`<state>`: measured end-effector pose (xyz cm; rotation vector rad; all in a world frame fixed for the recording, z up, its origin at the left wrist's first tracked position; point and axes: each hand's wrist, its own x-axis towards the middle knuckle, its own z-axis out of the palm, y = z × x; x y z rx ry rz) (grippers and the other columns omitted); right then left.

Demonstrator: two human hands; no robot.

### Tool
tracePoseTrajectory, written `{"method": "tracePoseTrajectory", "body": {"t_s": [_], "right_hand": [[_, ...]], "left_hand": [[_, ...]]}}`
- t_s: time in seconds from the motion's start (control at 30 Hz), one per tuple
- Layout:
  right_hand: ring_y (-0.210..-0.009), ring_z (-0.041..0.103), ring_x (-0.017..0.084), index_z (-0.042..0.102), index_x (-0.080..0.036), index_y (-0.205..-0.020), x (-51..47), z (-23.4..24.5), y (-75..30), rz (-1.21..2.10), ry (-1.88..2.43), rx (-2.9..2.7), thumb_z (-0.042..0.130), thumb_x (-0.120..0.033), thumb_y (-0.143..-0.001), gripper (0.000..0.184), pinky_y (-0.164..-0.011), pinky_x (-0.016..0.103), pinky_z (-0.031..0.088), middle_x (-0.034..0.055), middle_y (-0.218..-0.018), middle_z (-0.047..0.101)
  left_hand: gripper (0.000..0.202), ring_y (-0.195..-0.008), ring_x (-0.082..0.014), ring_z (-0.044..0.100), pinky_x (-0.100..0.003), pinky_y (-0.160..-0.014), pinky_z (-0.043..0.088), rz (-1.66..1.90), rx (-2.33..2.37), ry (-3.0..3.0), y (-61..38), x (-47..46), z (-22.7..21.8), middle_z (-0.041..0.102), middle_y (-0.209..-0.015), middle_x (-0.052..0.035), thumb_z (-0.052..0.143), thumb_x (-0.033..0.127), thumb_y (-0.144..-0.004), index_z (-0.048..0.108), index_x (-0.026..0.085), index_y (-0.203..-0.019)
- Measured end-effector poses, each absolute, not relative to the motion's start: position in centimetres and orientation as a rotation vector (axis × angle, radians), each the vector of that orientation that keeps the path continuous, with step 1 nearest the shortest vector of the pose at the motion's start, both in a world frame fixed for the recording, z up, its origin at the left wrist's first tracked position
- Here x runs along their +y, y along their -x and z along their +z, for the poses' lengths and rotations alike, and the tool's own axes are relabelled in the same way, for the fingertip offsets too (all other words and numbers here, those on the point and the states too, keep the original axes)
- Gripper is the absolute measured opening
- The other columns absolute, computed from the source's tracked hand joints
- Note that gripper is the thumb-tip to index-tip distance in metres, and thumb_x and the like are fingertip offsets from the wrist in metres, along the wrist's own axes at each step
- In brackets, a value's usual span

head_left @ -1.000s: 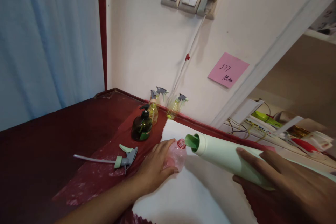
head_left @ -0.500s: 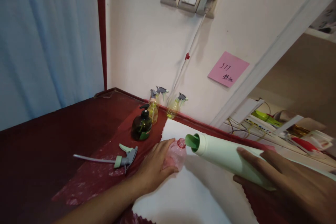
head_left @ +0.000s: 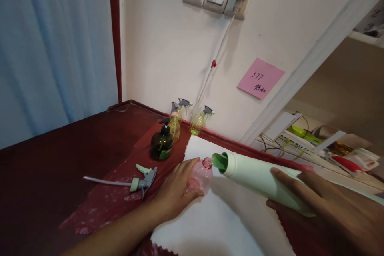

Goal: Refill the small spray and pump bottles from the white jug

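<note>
Working over the dark red table (head_left: 75, 140) across the lower left, I have a white sheet (head_left: 222, 224) spread at bottom centre. My right hand (head_left: 327, 200), at lower right, is clamped around the pale green bottle (head_left: 252, 174), which lies over on a slant with its open end pointing toward the middle of the frame. Next in size is the pink bottle (head_left: 204, 178), just below centre, upright or nearly so; my left hand (head_left: 180, 190) is wrapped around its left side, the thumb across the front. Left of that hand lies the grey-and-green spray head (head_left: 143, 184) with its tube, well apart from the pink bottle. Smallest are the green tongue (head_left: 218, 161) at the pale green bottle's opening and the red neck (head_left: 207, 163) it points at. I can't tell whether those two touch, nor can I see any stream. To pour well, I judge, I should line that tongue up over the middle of the neck, tip slowly from the wrist, and brace the pink bottle firmly without squeezing its wall.
</note>
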<state>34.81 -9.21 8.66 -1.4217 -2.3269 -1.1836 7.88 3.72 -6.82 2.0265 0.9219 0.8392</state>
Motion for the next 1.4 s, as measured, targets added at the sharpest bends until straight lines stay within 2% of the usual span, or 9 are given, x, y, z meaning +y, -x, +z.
{"method": "tracePoseTrajectory", "body": {"t_s": [0.27,0.4,0.57,0.83,0.97,1.2,1.4], "right_hand": [[-0.067,0.07,0.027,0.05,-0.027,-0.132,-9.16,8.63,-34.83,-1.259,1.48,-2.38,0.037,-0.045,-0.1,0.039,-0.048,0.034,0.054,0.0086,-0.096,0.067],[-0.064,0.068,0.026,0.052,-0.027,-0.131,-9.25,8.61,-34.88,-1.268,1.441,-2.356,0.04,-0.044,-0.099,0.038,-0.045,0.033,0.052,0.0075,-0.094,0.067],[-0.069,0.069,0.026,0.053,-0.026,-0.131,-9.31,8.56,-35.08,-1.265,1.443,-2.376,0.039,-0.045,-0.1,0.039,-0.048,0.033,0.054,0.0103,-0.101,0.066],[-0.058,0.067,0.024,0.054,-0.026,-0.127,-8.87,8.79,-34.87,-1.295,1.416,-2.374,0.036,-0.043,-0.1,0.037,-0.043,0.032,0.052,0.0055,-0.087,0.066],[-0.061,0.068,0.025,0.053,-0.025,-0.129,-8.95,8.81,-35.05,-1.275,1.403,-2.374,0.04,-0.042,-0.099,0.037,-0.046,0.033,0.053,0.0062,-0.09,0.066],[-0.059,0.066,0.025,0.052,-0.026,-0.13,-9.28,8.97,-34.63,-1.278,1.42,-2.373,0.04,-0.039,-0.1,0.035,-0.045,0.032,0.052,0.0057,-0.088,0.066],[-0.054,0.064,0.022,0.057,-0.02,-0.124,-8.6,9.24,-34.76,-1.386,1.315,-2.404,0.041,-0.041,-0.099,0.036,-0.039,0.028,0.049,0.0076,-0.087,0.065]], "left_hand": [[0.074,-0.14,-0.0282,0.04,-0.048,-0.117,0.032,0.831,0.929,-2.02,-7.95,3.73,-6.65,0.046,-0.152,-0.0072,0.067,0.028,-0.081,0.035,0.03,-0.148],[0.074,-0.141,-0.0277,0.039,-0.048,-0.118,0.03,0.822,0.934,-2.021,-7.94,3.63,-6.61,0.046,-0.153,-0.0078,0.068,0.027,-0.081,0.035,0.028,-0.148],[0.075,-0.141,-0.0273,0.039,-0.048,-0.118,0.031,0.846,0.923,-2.043,-7.94,3.71,-6.94,0.046,-0.153,-0.0072,0.068,0.029,-0.082,0.034,0.03,-0.149],[0.075,-0.141,-0.0282,0.04,-0.048,-0.117,0.033,0.849,0.933,-2.057,-7.98,3.86,-7.1,0.046,-0.153,-0.0065,0.068,0.031,-0.082,0.033,0.032,-0.148],[0.073,-0.14,-0.0289,0.041,-0.049,-0.116,0.034,0.862,0.913,-2.06,-7.93,3.74,-6.98,0.046,-0.152,-0.0059,0.067,0.032,-0.083,0.032,0.034,-0.148],[0.073,-0.14,-0.0288,0.041,-0.049,-0.116,0.033,0.86,0.915,-2.053,-7.88,3.74,-6.92,0.046,-0.152,-0.0075,0.066,0.03,-0.083,0.033,0.031,-0.148],[0.075,-0.14,-0.0284,0.04,-0.048,-0.117,0.032,0.848,0.927,-2.059,-7.89,3.68,-6.98,0.045,-0.153,-0.0081,0.066,0.028,-0.082,0.034,0.028,-0.149]]}}
